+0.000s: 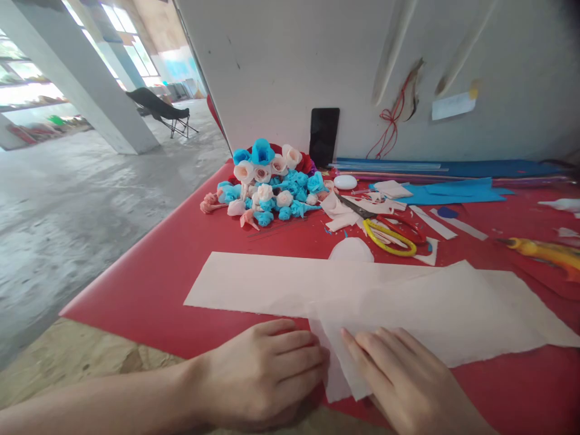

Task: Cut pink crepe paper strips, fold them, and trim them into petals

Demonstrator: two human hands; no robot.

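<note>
Pale pinkish-white crepe paper (pixel 408 308) lies in overlapping pieces on the red table cover, with a long strip reaching left and a narrower end pointing towards me. My left hand (pixel 281 368) is closed at the left edge of that narrow end; its fingers curl round and the fingertips are partly hidden. On the other side, my right hand (pixel 403 377) pinches the same end, fingers together and thumb out of sight beneath. A round white piece (pixel 351 249) peeks out behind the strip.
Blue, white and pink paper flowers (pixel 272 187) are heaped at the back left. Scissors (pixel 385 229) with yellow and red handles rest among paper scraps. A phone (pixel 324 136) leans on the wall panel. A yellow glue gun (pixel 544 249) lies at right, near blue paper (pixel 466 190).
</note>
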